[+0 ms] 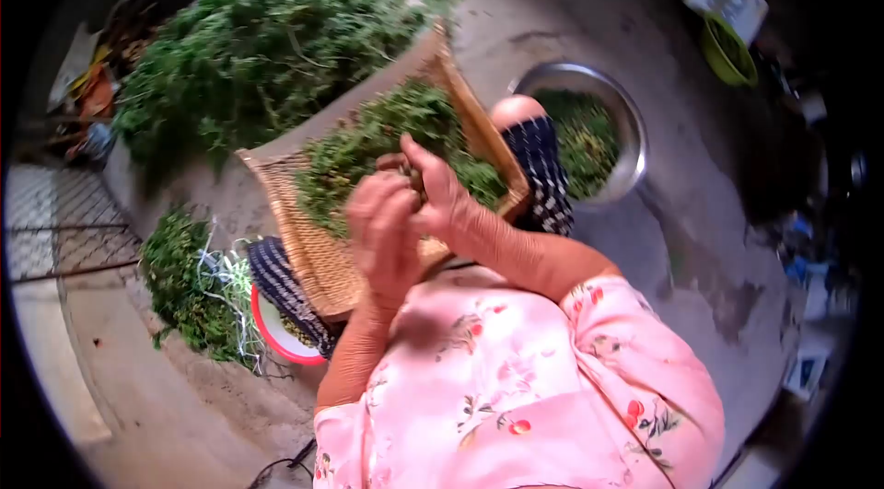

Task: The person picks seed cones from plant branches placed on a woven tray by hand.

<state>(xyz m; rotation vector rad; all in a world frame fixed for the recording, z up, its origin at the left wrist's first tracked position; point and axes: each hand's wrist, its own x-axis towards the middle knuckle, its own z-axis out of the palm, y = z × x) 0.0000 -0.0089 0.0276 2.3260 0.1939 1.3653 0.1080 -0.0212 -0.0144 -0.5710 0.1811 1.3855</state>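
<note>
A woven basket tray (318,259) rests across the lap, tilted, with a pile of leafy green sprigs (405,116) in it. Above the sprigs my two hands meet. My left hand (379,222) is curled, its fingers slightly blurred and close together. My right hand (440,185) has its thumb raised and its other fingers bent inward against the left hand. Something small and dark seems to lie between the fingers; its kind is hidden.
A large heap of green plants (276,47) lies on the floor ahead. At the right stands a metal basin (635,139) with green bits in it. At the left are a smaller plant pile (180,277), pale plastic strips (235,296) and a red-rimmed bowl (276,342).
</note>
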